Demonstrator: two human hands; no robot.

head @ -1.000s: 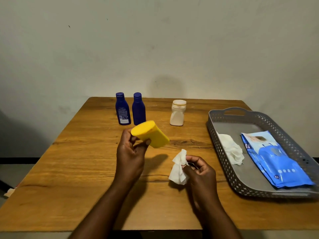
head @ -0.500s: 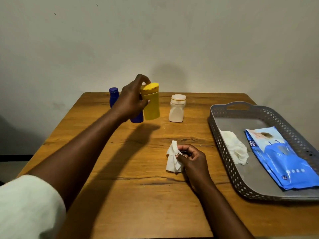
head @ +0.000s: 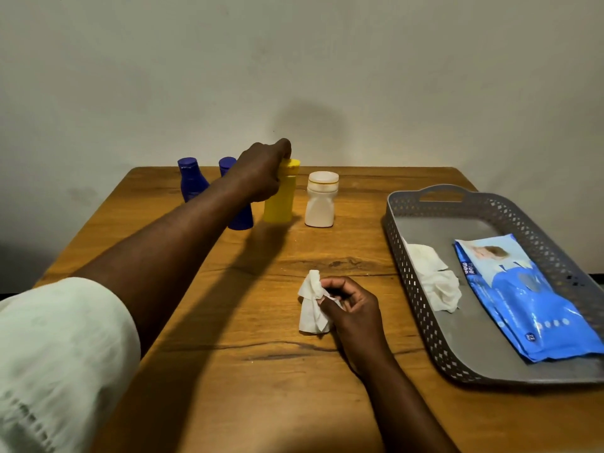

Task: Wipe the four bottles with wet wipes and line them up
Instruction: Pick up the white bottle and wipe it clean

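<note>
Our grey tray [head: 421, 315] holds a wipes pack [head: 529, 308] and crumpled wipe [head: 438, 282]; our left hand [head: 261, 171] grips the yellow bottle [head: 279, 204], right hand [head: 354, 308] pinches a wet wipe [head: 312, 305]

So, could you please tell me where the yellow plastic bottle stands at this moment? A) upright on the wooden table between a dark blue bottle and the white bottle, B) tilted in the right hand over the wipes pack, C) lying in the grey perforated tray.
A: the yellow plastic bottle stands upright on the wooden table, gripped at its cap by the left hand, with a dark blue bottle on one side and the white bottle on the other.
</note>
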